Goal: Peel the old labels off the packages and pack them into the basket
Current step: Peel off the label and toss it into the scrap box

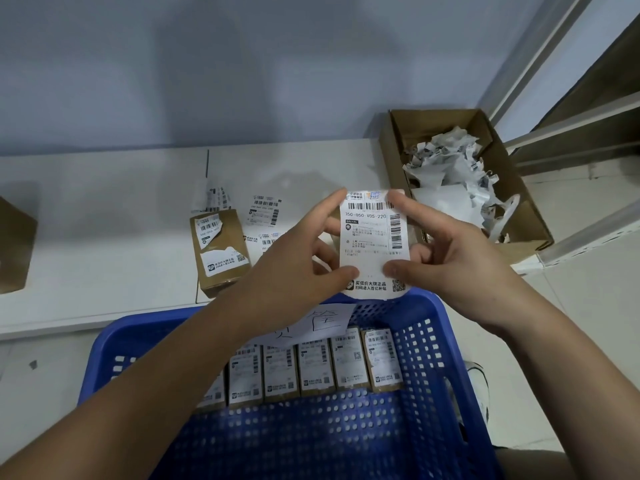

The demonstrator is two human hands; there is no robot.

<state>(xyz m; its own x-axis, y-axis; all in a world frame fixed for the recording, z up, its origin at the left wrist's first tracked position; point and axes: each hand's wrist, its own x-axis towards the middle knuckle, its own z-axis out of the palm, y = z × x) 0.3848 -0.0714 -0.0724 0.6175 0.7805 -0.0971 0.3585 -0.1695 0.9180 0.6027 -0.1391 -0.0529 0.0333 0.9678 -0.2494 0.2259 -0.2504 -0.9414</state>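
Both hands hold up a package point(372, 242) whose front is covered by a white shipping label, above the far rim of the blue basket point(446, 382). My left hand point(298, 258) grips its left edge, thumb low and forefinger at the top corner. My right hand point(446, 251) grips the right edge the same way. A row of several labelled packages point(315, 368) stands inside the basket against its far wall. Another brown package point(220, 251) with a half-torn label lies on the white table point(104, 220).
An open cardboard box point(519, 188) holding crumpled peeled labels sits at the table's right end. Loose white labels point(265, 209) lie on the table behind my left hand. A brown box point(14, 244) shows at the left edge. A handwritten paper note point(325, 322) hangs on the basket's far wall.
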